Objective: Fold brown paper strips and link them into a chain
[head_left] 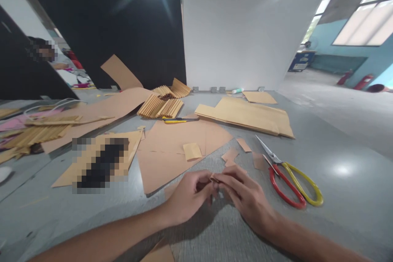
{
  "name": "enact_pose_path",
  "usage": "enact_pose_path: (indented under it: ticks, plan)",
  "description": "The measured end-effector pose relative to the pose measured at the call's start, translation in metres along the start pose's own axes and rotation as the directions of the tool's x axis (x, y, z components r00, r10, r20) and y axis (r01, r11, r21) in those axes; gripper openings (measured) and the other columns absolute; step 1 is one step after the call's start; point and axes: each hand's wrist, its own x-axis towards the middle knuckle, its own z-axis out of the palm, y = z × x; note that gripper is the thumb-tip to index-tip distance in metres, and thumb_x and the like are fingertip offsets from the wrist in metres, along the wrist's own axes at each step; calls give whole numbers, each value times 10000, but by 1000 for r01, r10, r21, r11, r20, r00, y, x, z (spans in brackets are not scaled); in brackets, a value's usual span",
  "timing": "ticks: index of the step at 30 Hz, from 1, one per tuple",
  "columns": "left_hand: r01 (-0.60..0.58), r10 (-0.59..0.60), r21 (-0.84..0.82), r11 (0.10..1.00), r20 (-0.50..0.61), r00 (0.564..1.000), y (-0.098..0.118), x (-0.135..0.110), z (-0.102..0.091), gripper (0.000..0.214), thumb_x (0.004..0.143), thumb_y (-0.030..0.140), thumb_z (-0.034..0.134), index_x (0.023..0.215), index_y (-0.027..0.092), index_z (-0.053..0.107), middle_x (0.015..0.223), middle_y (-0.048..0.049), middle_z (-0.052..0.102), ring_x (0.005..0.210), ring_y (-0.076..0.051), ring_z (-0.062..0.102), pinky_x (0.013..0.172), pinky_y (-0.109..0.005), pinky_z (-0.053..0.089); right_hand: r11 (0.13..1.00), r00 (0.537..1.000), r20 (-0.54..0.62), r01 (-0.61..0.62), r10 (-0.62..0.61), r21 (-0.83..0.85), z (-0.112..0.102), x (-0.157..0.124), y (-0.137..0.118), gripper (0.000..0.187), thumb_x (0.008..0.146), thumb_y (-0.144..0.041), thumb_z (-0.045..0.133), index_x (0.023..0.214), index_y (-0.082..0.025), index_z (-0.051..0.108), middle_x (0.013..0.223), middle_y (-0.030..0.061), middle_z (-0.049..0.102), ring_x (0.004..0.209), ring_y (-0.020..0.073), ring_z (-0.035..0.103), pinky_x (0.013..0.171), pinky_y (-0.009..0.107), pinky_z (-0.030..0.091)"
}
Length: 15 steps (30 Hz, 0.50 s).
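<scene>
Close together over the grey table, my left hand (192,196) and my right hand (244,192) pinch a small piece of brown paper (214,178) between their fingertips. Most of that piece is hidden by the fingers. Just beyond them lie several small brown paper cut-offs (230,154). A large brown paper sheet (166,172) spreads out ahead of my left hand, with a small tan square (192,151) on top. To the right of my right hand rest scissors (290,172) with one red and one yellow handle, blades slightly apart.
A yellow utility knife (179,120) lies near pleated paper bundles (161,106). Folded kraft paper (245,118) sits at the back right. Black (123,28) and white panels (233,37) stand along the table's far edge. Another person (43,51) is partly visible at far left.
</scene>
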Motion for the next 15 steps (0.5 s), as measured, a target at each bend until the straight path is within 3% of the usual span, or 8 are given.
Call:
enact_pose_path:
  ticks: [3,10,15]
  plan:
    - [-1,1,22,1000,-3,1000,0,0,-1,253,993,354,540,899,152,660,689,3,612,561,-107,536,518,-193,391,997,1000,-3,14,-14,75,1,1,-1,250,1044,-174,492,1232,-247,639,1133,76,680,1013,188,683,852,281,565]
    - [-13,14,31,999,-6,1000,3,0,0,222,976,315,542,858,162,651,708,0,625,592,-124,560,546,-206,402,983,991,-52,-112,120,143,-3,7,-4,191,1012,-202,556,1133,-243,698,949,29,764,821,171,722,726,255,564]
    - [-36,40,124,992,-27,999,3,-1,0,244,983,322,531,840,161,648,692,-3,624,610,-131,561,580,-216,391,976,978,-103,-166,181,142,-2,8,-1,182,986,-209,593,1120,-238,712,984,36,786,861,187,745,781,275,572]
